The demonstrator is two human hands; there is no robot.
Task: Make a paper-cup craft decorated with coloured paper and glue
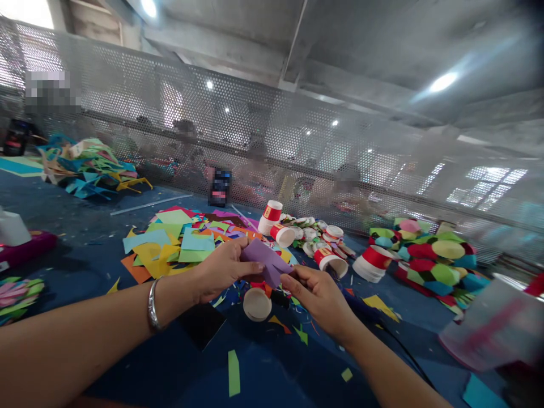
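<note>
A piece of purple paper is held up between my two hands above the blue table. My left hand, with a silver bangle at the wrist, pinches its left side, thumb on top. At the lower right corner, the fingers and thumb of my right hand close on the same paper. Just below them lies a paper cup, its round pale end facing me. Colored paper scraps are scattered around the cup. Behind my left hand spreads a heap of colored paper pieces.
Red-and-white paper cups stand and lie toward the right, before colorful paper balls. A translucent bucket is at the right edge. Cut paper is piled far left. A phone leans against the perforated metal screen.
</note>
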